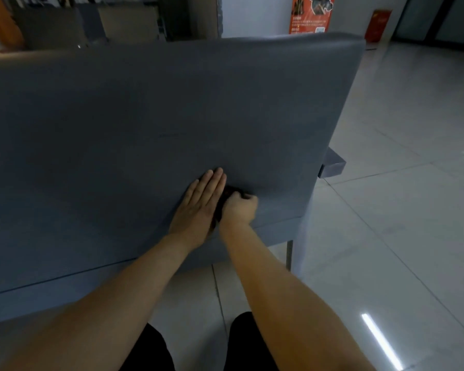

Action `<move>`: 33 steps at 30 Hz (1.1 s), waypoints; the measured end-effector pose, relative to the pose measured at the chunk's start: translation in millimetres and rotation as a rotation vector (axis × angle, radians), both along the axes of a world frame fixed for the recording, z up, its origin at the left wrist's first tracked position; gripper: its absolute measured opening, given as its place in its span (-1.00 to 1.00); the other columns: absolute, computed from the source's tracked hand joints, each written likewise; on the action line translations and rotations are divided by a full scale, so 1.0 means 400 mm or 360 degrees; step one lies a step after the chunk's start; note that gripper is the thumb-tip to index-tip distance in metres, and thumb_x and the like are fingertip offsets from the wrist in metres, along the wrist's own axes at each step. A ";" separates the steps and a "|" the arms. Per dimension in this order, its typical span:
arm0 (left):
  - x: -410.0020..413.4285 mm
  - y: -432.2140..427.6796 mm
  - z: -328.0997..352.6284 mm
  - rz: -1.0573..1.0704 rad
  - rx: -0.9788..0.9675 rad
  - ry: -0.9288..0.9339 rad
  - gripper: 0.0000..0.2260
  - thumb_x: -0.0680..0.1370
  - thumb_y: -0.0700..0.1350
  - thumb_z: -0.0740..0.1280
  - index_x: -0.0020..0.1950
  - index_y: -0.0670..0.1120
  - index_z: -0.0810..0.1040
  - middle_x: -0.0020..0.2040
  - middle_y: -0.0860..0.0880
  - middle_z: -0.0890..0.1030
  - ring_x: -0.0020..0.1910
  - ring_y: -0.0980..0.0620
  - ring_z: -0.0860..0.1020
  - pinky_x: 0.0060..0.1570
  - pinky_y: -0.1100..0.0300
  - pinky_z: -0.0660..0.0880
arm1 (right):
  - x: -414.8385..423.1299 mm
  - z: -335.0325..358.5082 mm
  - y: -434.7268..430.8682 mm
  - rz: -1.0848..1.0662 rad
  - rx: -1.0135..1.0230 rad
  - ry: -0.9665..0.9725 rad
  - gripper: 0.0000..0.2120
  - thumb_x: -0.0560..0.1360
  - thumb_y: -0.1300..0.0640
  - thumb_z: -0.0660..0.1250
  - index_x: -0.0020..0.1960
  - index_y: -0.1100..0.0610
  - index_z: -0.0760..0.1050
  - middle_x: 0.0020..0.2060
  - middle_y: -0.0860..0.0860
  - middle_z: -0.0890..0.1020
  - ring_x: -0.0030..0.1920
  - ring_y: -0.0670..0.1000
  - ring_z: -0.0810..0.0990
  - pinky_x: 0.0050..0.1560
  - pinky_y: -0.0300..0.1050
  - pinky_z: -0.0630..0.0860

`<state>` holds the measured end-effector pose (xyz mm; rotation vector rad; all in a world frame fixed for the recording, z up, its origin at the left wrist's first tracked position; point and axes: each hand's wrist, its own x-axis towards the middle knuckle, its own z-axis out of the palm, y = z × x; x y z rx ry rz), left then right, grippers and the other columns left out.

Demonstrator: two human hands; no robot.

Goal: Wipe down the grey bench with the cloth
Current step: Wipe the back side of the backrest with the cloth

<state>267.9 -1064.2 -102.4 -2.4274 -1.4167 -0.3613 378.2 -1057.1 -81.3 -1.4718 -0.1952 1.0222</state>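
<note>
The right hand (239,207) is clenched on the dark cloth (227,194), low on the bench (145,116) near its right end; the left hand (198,207) lies flat, released, beside it. Best press evenly and sweep in long overlapping strokes

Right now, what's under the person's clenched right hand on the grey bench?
A dark crumpled cloth shows beneath the closed right hand, pressed on the grey padded bench. Most of it is covered by that fist and the flat left hand beside it.
</note>
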 end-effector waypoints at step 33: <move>0.023 -0.021 0.003 -0.0018 -0.0132 -0.0208 -0.07 0.53 -0.27 0.31 0.63 -0.04 -0.33 0.61 0.08 -0.39 0.60 0.07 -0.35 0.55 0.10 -0.31 | 0.173 0.014 0.020 -0.0191 0.0025 0.0092 -0.78 0.67 0.19 0.18 0.30 0.14 0.38 0.28 0.24 0.52 0.20 0.27 0.56 0.23 0.15 0.55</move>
